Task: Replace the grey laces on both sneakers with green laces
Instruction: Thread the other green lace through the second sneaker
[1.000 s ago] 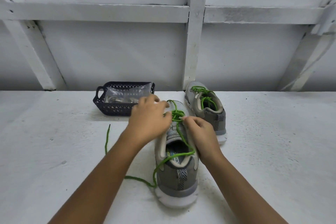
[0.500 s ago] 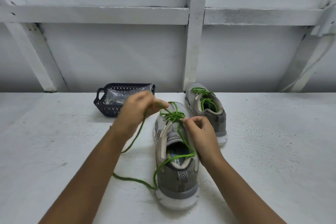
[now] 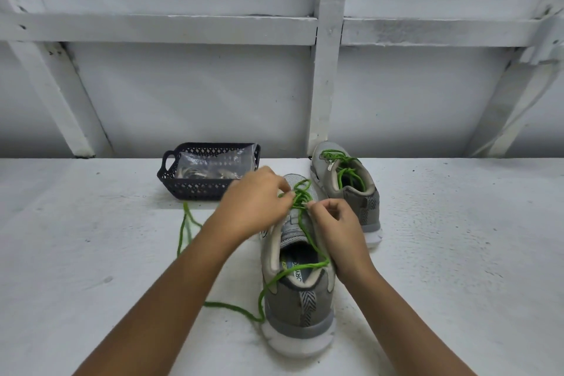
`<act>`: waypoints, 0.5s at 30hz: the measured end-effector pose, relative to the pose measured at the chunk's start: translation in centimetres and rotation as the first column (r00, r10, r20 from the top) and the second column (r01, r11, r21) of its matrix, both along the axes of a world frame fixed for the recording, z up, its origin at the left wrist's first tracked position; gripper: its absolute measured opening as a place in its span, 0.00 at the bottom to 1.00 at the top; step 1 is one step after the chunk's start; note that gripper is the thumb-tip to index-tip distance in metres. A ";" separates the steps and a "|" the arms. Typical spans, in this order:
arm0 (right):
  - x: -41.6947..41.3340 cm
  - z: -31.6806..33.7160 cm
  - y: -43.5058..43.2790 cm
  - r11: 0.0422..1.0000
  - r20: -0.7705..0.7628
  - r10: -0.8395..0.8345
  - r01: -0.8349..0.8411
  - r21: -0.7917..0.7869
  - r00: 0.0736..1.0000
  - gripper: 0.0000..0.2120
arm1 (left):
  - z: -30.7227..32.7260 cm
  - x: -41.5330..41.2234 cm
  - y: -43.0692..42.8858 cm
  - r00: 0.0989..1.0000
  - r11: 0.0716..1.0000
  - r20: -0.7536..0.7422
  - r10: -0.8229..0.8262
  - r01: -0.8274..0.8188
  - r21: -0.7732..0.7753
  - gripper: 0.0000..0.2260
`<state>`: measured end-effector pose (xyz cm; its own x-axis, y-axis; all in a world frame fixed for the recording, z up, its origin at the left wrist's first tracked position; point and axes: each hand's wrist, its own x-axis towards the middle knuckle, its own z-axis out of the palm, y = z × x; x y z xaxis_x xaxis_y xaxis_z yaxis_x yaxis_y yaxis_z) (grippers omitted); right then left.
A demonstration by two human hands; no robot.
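Hands are both at work over the near sneaker (image 3: 300, 290), which stands on the white table (image 3: 91, 253) with its heel toward me and its toe pointing away. My left hand (image 3: 253, 207) is curled, its fingertips pinching the green lace (image 3: 235, 309) at the crossings over the front of the shoe. My right hand (image 3: 335, 226) is curled too, thumb and forefinger nipping the same lace just beside the left fingers, with its wrist leaning against the shoe's right side. One loose run of the lace drapes across the shoe's opening, drops over its left side and trails on the table under my left forearm; another stretch lies on the table near the basket (image 3: 171, 175). The far sneaker (image 3: 366, 201) sits just beyond and to the right, close to the wall (image 3: 198, 94), already threaded in green. The dark basket holds a clear plastic bag (image 3: 213, 162); I cannot make out what is in it.
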<state>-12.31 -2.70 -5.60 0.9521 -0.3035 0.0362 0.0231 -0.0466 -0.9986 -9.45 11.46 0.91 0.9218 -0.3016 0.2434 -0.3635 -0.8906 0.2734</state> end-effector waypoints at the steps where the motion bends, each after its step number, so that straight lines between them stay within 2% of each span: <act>1: 0.0 0.0 0.0 1.000 0.005 -0.001 0.001 0.002 1.000 0.05 | -0.5 0.1 -0.9 1.000 0.996 -0.025 -0.017 0.019 0.089 0.13; 2: 0.0 0.0 0.0 1.000 0.012 -0.002 0.002 0.008 1.000 0.05 | -1.0 0.1 -1.5 0.998 0.988 -0.050 -0.024 0.032 0.152 0.13; 3: 0.0 0.0 0.0 1.000 0.018 -0.002 0.001 0.017 1.000 0.04 | -1.3 0.3 -1.8 0.997 0.989 -0.077 -0.029 0.040 0.145 0.13; 6: -0.1 0.0 0.0 0.999 0.026 0.005 -0.006 0.036 1.000 0.04 | -1.6 0.6 -1.8 0.982 0.992 -0.167 -0.091 0.075 -0.100 0.10; 8: -0.1 0.0 0.0 0.999 0.024 0.007 -0.008 0.033 1.000 0.05 | -1.5 0.6 -1.3 0.968 0.954 -0.213 -0.134 0.068 -0.294 0.08; 10: 0.0 0.0 0.0 1.000 0.018 0.007 -0.008 0.020 1.000 0.05 | -1.0 0.3 -0.2 0.938 0.830 -0.272 -0.213 0.027 -0.557 0.10; 12: 0.0 -0.1 0.0 1.000 0.011 0.005 -0.005 0.013 1.000 0.05 | -0.3 0.1 1.3 0.878 0.637 -0.313 -0.361 -0.013 -0.770 0.14; 15: 0.1 -0.2 0.0 1.000 0.007 0.006 -0.006 0.008 1.000 0.05 | 0.6 -0.1 3.6 0.818 0.408 -0.284 -0.501 -0.066 -0.911 0.14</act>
<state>-12.18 -2.74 -5.77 0.9535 -0.2986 0.0406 0.0305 -0.0387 -0.9988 -9.51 15.05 1.56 0.9129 -0.3990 0.0861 -0.0818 0.0276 0.9963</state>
